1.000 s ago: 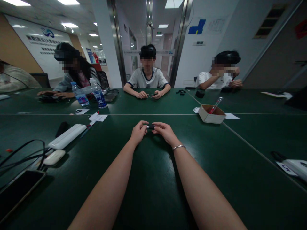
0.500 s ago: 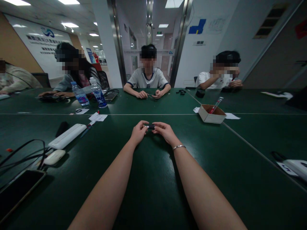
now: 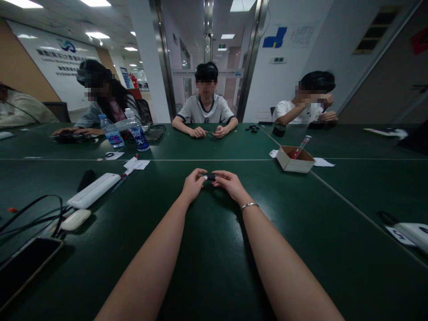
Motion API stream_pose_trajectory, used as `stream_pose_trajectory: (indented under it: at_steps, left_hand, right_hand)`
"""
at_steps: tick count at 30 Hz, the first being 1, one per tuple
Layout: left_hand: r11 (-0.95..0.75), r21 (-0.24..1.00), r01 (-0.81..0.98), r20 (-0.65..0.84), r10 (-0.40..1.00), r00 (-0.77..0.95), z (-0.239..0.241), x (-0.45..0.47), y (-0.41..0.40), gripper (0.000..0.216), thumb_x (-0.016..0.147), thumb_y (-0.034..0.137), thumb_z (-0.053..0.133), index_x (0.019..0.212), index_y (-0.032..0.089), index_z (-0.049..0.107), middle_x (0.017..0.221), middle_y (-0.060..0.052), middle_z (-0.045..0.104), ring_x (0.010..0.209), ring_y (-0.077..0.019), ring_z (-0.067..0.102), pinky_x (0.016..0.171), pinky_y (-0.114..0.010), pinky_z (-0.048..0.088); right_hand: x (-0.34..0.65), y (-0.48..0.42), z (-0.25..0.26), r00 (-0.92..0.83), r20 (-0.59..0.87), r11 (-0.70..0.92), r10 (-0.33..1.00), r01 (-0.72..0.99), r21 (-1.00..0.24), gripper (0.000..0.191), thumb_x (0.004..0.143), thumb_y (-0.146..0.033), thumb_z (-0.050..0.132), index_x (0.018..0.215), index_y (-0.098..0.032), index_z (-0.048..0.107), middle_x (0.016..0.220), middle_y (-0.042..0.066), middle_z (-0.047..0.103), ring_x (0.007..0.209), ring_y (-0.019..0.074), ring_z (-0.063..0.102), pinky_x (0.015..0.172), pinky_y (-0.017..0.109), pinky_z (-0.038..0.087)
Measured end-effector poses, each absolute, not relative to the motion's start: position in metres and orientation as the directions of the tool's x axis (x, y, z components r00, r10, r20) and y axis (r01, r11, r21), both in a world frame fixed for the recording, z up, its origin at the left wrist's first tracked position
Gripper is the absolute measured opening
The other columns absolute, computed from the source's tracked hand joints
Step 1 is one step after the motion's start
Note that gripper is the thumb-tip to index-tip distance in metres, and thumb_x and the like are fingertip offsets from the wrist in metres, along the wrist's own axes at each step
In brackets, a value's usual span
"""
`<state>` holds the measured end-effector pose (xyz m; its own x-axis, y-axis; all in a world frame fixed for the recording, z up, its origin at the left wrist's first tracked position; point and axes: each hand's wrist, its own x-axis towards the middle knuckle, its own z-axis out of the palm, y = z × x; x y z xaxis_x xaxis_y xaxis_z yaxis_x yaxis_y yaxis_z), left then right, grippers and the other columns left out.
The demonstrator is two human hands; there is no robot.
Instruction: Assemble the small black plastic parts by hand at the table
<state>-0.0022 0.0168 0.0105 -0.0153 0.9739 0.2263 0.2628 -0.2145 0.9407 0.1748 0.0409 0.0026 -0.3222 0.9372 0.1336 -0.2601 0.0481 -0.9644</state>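
Observation:
Between my two hands is a small black stick with a silvery end (image 3: 210, 177), which looks like a USB flash drive. My left hand (image 3: 194, 183) pinches its silvery end between thumb and fingers. At the black end, the thumb and fingers of my right hand (image 3: 230, 183) close on it. Both forearms reach forward over the green table (image 3: 207, 249), and a silver bracelet (image 3: 249, 205) circles my right wrist. The fingertips cover part of the stick, so its finer details cannot be made out.
Left of my arms lie a phone (image 3: 28, 267), a white earbud case (image 3: 76, 220), a white power bank (image 3: 95, 189) and black cables (image 3: 33, 218). Two bottles (image 3: 137, 133) stand farther back. An open box (image 3: 296, 165) sits right of centre. Several people sit across the table.

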Motion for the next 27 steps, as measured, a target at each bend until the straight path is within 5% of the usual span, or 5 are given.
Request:
stream_pose_trajectory:
  at_steps: [4, 11, 15, 22, 27]
  left_hand:
    - [-0.255, 0.93, 0.266, 0.272, 0.962, -0.028, 0.009, -0.002, 0.017, 0.019, 0.081, 0.027, 0.055, 0.096, 0.018, 0.063, 0.084, -0.002, 0.06, 0.061, -0.0107, 0.053, 0.057, -0.022, 0.043]
    - [-0.284, 0.879, 0.383, 0.283, 0.957, 0.058, 0.01, 0.001, 0.014, 0.022, 0.077, 0.034, 0.066, 0.092, 0.018, 0.065, 0.083, -0.003, 0.064, 0.07, -0.0144, 0.056, 0.065, -0.026, 0.046]
    - [-0.275, 0.889, 0.367, 0.252, 0.962, 0.11, 0.008, 0.002, 0.013, 0.024, 0.075, 0.029, 0.066, 0.096, 0.017, 0.066, 0.085, -0.003, 0.064, 0.072, -0.0142, 0.058, 0.067, -0.026, 0.047]
    - [-0.141, 0.911, 0.387, 0.081, 0.983, 0.165, 0.021, 0.006, -0.008, 0.039, 0.075, 0.017, 0.062, 0.115, 0.016, 0.059, 0.092, -0.006, 0.068, 0.068, -0.0134, 0.061, 0.065, -0.024, 0.048]
    - [-0.246, 0.667, 0.703, 0.085, 0.963, 0.255, 0.063, -0.051, -0.086, 0.041, 0.079, 0.037, 0.062, 0.119, 0.029, 0.063, 0.114, -0.008, 0.066, 0.091, -0.0226, 0.065, 0.079, -0.034, 0.052]
  right_hand:
    - [0.173, 0.041, 0.003, -0.369, 0.169, 0.095, 0.914, -0.21, -0.973, 0.033, 0.074, -0.016, 0.073, 0.106, -0.016, 0.064, 0.081, 0.003, 0.067, 0.064, 0.0142, 0.066, 0.058, 0.022, 0.055]
    - [0.164, 0.041, -0.003, -0.315, 0.143, 0.19, 0.938, 0.124, -0.974, 0.033, 0.068, 0.0, 0.062, 0.098, -0.015, 0.067, 0.068, -0.001, 0.064, 0.048, 0.0087, 0.055, 0.042, 0.015, 0.043]
    - [0.158, 0.035, 0.002, -0.316, 0.155, 0.167, 0.936, 0.012, -0.986, 0.041, 0.069, -0.006, 0.061, 0.108, -0.019, 0.06, 0.098, 0.003, 0.066, 0.046, 0.0057, 0.054, 0.037, 0.014, 0.041]
    - [0.153, 0.034, 0.001, -0.303, 0.093, 0.073, 0.948, -0.076, -0.994, 0.037, 0.068, -0.017, 0.071, 0.098, -0.018, 0.048, 0.07, -0.003, 0.06, 0.042, 0.0107, 0.058, 0.038, 0.018, 0.048]
    - [0.153, 0.036, 0.0, -0.278, 0.065, 0.053, 0.959, -0.05, -0.997, 0.051, 0.062, -0.034, 0.082, 0.087, -0.021, 0.04, 0.072, -0.004, 0.061, 0.042, 0.014, 0.06, 0.032, 0.018, 0.044]
